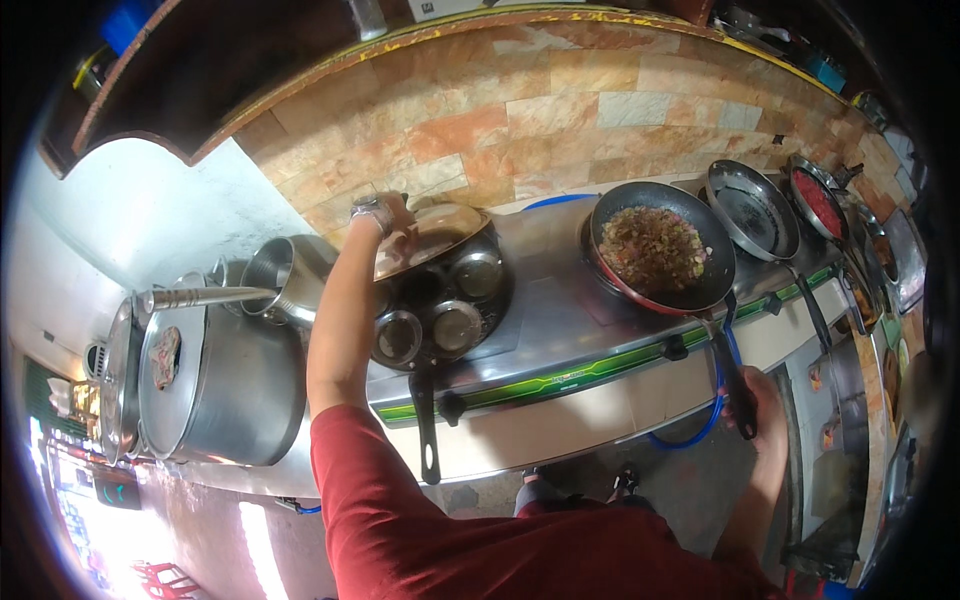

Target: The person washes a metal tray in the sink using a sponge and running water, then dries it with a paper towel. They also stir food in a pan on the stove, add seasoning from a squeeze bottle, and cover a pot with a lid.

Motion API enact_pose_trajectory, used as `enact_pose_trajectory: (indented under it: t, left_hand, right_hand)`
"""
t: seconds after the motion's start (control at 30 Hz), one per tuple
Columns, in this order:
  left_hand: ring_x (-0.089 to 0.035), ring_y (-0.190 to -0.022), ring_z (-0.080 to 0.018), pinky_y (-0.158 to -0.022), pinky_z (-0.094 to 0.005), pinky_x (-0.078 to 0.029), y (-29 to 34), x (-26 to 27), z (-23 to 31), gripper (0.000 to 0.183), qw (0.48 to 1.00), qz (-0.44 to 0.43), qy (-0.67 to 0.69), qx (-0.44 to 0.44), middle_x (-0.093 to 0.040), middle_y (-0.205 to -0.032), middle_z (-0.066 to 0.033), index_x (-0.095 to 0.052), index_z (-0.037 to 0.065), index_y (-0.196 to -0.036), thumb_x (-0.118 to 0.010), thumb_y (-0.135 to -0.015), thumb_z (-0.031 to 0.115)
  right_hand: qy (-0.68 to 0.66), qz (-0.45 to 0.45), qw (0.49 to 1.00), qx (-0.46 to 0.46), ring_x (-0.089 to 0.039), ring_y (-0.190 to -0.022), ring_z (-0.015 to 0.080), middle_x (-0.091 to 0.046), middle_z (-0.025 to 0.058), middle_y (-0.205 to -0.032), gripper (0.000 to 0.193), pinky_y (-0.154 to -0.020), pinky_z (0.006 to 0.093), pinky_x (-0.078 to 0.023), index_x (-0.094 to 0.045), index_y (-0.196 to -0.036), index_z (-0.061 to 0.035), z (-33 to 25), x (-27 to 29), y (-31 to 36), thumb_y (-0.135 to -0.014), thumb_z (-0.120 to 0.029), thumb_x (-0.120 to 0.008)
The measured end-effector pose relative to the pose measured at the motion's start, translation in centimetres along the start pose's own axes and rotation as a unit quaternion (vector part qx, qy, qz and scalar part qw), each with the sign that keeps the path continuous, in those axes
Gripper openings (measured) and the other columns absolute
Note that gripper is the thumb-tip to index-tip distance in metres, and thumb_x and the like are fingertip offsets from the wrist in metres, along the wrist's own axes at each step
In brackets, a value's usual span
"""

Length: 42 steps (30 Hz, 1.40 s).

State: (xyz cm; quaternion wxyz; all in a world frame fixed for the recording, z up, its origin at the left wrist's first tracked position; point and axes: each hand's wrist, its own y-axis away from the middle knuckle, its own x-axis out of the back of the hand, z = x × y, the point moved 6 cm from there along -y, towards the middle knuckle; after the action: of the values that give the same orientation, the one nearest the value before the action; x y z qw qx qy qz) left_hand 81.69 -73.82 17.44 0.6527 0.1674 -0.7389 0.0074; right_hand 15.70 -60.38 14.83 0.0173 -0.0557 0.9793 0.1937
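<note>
Head view: our left hand grips the lid, tilted over the cup pan on the stove. Right hand is closed on the frying pan handle. We risk a steam burn, the lid slipping, or food tipping if that handle twists.

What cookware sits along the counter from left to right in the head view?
Large lidded steel pot → steel saucepan → multi-cup pan, its lid under the left hand → frying pan of food, handle in the right hand → empty pan.
</note>
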Motion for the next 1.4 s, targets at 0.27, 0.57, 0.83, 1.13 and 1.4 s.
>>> enact_pose_trajectory:
  t: [0.27, 0.57, 0.83, 1.13, 1.4]
  left_hand:
    - [-0.061, -0.104, -0.036, -0.089, -0.0415, -0.048, -6.2, -3.2, -2.6, 0.054, 0.988, 0.035, 0.151, -0.022, -0.064, -0.109, -0.0227, -0.057, 0.004, -0.114, -0.064, -0.079, 0.045]
    - [-0.06, -0.095, -0.0397, -0.083, -0.0452, -0.048, -1.4, 0.1, -1.0, 0.034, 0.97, 0.135, 0.166, -0.112, -0.06, -0.102, -0.0231, -0.051, 0.006, -0.108, -0.058, -0.087, 0.032]
    - [-0.057, -0.093, -0.041, -0.079, -0.0445, -0.048, 11.9, 3.5, 1.7, 0.033, 0.929, 0.295, 0.153, -0.164, -0.052, -0.104, -0.0212, -0.047, 0.007, -0.109, -0.063, -0.085, 0.021]
    - [-0.055, -0.094, -0.0381, -0.079, -0.0434, -0.047, 14.8, 1.0, 2.9, 0.03, 0.932, 0.273, 0.152, -0.183, -0.051, -0.101, -0.0183, -0.046, 0.009, -0.107, -0.064, -0.084, 0.018]
    - [-0.057, -0.092, -0.0375, -0.081, -0.0426, -0.047, 13.2, -0.3, 3.2, 0.029, 0.935, 0.211, 0.195, -0.209, -0.051, -0.103, -0.0178, -0.047, 0.01, -0.11, -0.062, -0.087, 0.022]
  right_hand:
    - [0.161, 0.078, 0.984, 0.016, -0.061, -0.063, 0.0131, -0.063, 0.0072, -0.084, 0.022, -0.05, 0.0232, -0.048, -0.053, -0.108, -0.0031, -0.4, -1.1, 2.8, -0.095, -0.021, -0.053]
    - [0.149, 0.12, 0.98, 0.055, -0.042, -0.042, 0.0047, -0.056, 0.0027, -0.069, 0.012, -0.035, 0.019, -0.03, -0.055, -0.097, -0.002, -0.1, -1.4, 2.4, -0.093, -0.014, -0.055]
    - [0.168, 0.102, 0.976, 0.092, -0.039, -0.041, 0.0036, -0.055, 0.001, -0.068, 0.009, -0.035, 0.0194, -0.026, -0.056, -0.097, -0.0031, 0.3, -2.3, 2.3, -0.095, -0.011, -0.053]
    - [0.197, 0.121, 0.967, 0.108, -0.04, -0.044, 0.0033, -0.056, -0.0004, -0.069, 0.014, -0.036, 0.0185, -0.025, -0.054, -0.105, -0.0076, 0.2, -3.3, 3.1, -0.092, -0.013, -0.056]
    - [0.168, 0.075, 0.974, 0.134, -0.043, -0.048, 0.0029, -0.057, 0.0006, -0.072, 0.021, -0.037, 0.018, -0.026, -0.054, -0.109, -0.0063, -0.3, -4.5, 3.8, -0.09, -0.015, -0.057]
